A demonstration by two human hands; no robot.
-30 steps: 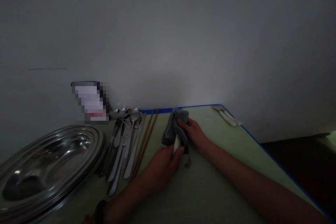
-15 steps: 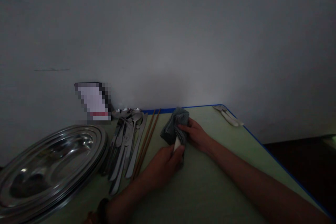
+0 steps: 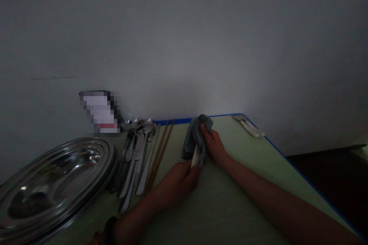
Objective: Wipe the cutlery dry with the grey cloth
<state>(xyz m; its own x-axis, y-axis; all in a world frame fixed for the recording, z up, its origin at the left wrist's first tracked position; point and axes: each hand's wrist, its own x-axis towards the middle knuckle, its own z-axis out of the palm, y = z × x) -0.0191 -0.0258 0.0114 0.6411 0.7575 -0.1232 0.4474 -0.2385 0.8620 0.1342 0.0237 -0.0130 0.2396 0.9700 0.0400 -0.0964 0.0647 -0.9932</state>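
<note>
My left hand (image 3: 181,178) is closed around the lower end of a white utensil handle (image 3: 194,157). The utensil's upper part is wrapped in a grey-green checked cloth (image 3: 189,139), so its head is hidden. My right hand (image 3: 214,144) grips the cloth from the right side, its thumb pressed on the folds. Both hands are just above the table, close together. To the left of them lie two wooden chopsticks (image 3: 161,147) side by side.
A pile of metal knives, forks and spoons (image 3: 138,157) lies left of the chopsticks. Stacked oval steel plates (image 3: 107,153) stand at the near left. A blurred-out phone-like device (image 3: 100,111) leans on the wall. White-handled cutlery (image 3: 249,128) lies by the table's right edge.
The cloth has shifted slightly right and folded differently around the utensil. My right thumb has moved up along the cloth. My left hand keeps hold of the handle.
</note>
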